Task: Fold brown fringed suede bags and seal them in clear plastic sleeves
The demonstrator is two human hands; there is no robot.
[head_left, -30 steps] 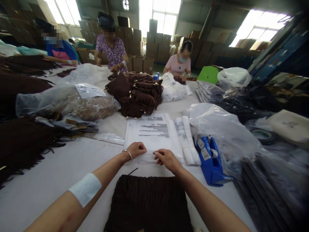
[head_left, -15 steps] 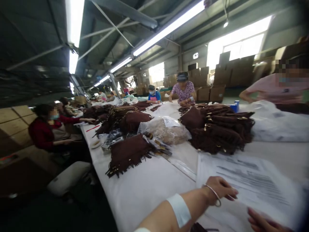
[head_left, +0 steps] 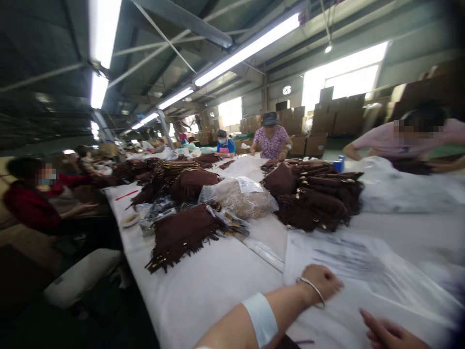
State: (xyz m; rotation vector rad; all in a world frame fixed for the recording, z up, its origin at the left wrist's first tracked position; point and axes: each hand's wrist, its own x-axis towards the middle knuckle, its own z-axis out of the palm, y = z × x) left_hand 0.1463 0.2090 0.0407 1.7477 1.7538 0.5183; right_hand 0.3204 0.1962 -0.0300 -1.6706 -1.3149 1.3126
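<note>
A large clear plastic bag [head_left: 337, 257] with dark printed lines lies flat on the white table in front of me. My left hand [head_left: 322, 282], with a bangle at the wrist, is closed at the bag's near part, its fingertips pinched on the film. A pale patch [head_left: 260, 317] is stuck on that forearm. At the lower right edge, my right hand [head_left: 387, 332] is partly in view and slightly blurred. One finger is stretched out and I see nothing in it. Below my left forearm, a dark item [head_left: 285, 342] is mostly hidden.
A brown fringed bag [head_left: 185, 230] lies left of centre. Behind are a filled plastic bag [head_left: 240, 196] and stacked brown fringed bags [head_left: 316, 194]. White plastic sheeting [head_left: 403, 189] lies at right. Co-workers sit or stand around the table [head_left: 192, 300], whose left edge is visible.
My left hand has curled more, and its fingertips have turned out of sight. The printed bag shows new diagonal creases. The view has swung right; the co-worker at right leans lower.
</note>
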